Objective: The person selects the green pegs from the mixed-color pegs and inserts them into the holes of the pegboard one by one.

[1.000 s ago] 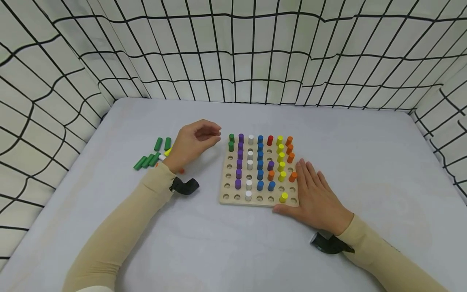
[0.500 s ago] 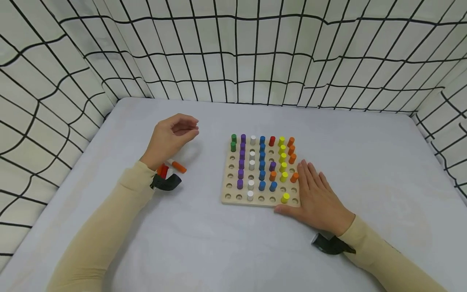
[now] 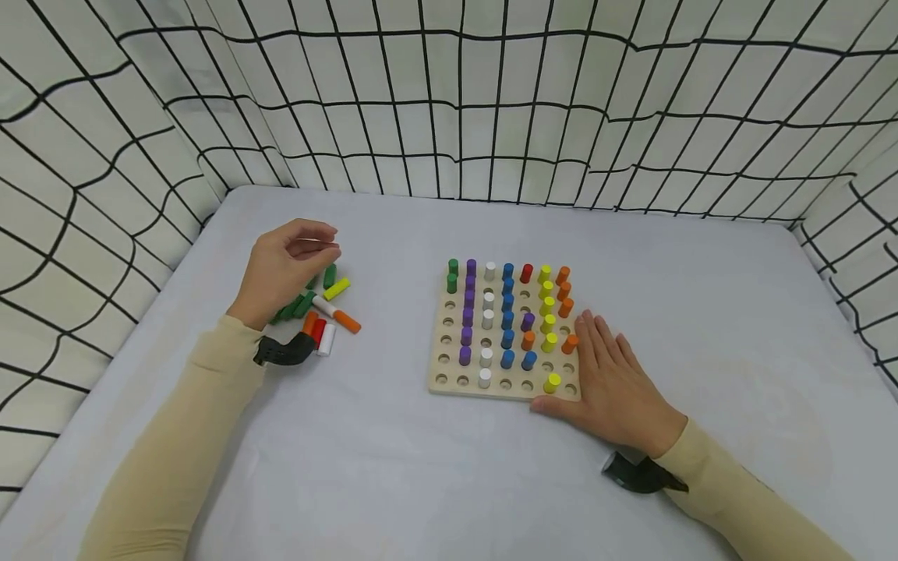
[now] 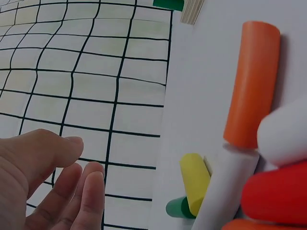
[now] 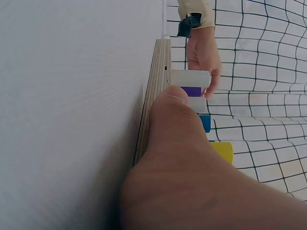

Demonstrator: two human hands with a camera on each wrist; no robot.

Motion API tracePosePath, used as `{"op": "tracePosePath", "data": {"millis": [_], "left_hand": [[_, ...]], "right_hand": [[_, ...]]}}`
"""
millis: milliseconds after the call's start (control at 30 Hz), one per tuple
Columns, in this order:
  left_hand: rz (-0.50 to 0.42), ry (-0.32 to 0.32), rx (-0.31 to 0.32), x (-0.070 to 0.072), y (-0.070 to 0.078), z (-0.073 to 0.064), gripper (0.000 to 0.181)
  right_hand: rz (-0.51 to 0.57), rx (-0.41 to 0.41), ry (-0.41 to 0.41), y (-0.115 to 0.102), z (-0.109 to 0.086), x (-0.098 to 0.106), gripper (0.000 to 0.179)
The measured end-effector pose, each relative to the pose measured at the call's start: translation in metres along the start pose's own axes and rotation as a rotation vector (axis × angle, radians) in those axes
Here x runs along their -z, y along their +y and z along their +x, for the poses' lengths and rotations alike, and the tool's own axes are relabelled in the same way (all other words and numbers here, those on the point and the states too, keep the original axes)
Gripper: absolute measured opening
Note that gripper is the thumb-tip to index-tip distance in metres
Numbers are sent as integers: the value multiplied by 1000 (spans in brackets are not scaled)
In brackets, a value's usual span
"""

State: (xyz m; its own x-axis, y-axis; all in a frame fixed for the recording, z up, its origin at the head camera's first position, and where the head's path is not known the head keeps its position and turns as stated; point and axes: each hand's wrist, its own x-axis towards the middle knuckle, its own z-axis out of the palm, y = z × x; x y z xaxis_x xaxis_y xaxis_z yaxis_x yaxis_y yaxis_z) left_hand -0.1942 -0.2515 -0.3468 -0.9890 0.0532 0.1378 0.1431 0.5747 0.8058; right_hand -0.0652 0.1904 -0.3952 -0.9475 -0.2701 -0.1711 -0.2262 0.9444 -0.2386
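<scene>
In the head view my left hand [image 3: 284, 269] hovers over the pile of loose pegs, fingers loosely bent. The left wrist view shows nothing between its thumb and fingers. Around it lie green pegs [image 3: 330, 276], a yellow peg [image 3: 337, 289], an orange peg [image 3: 347, 321], a red peg [image 3: 319, 330] and a white peg [image 3: 326, 340]; the hand hides part of the pile. My right hand [image 3: 620, 382] lies with straight fingers along the right edge of the wooden pegboard [image 3: 449, 384], its thumb at the front edge. Coloured pegs stand upright in the board, among bare holes.
A white cloth [image 3: 393, 467] covers the table. Black netting [image 3: 459, 101] over white walls encloses the back and both sides. In the board, purple pegs [image 3: 468, 317] and blue pegs [image 3: 508, 320] form long columns.
My left hand has moved left, away from the board and over the loose pegs. Several of these pegs have come into sight beside it. The right hand stays at the board's edge.
</scene>
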Motion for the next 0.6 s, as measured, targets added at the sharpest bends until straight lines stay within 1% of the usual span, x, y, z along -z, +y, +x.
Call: {"op": "tracePosePath", "data": {"millis": [100,267,433,600], "left_hand": [[20,22,1,5,-5,1,38],[56,40,9,13,-10,2,39],[95,39,56,22,-16,1,45],[133,23,101,26,-24,2,48]], "right_hand": [[-2,-12,-13,0,0,0,140],[-1,-25,-28,2,0,0,141],[4,-14,-25,2,0,0,140],[7,-11,-27,1,0,0,139]]}}
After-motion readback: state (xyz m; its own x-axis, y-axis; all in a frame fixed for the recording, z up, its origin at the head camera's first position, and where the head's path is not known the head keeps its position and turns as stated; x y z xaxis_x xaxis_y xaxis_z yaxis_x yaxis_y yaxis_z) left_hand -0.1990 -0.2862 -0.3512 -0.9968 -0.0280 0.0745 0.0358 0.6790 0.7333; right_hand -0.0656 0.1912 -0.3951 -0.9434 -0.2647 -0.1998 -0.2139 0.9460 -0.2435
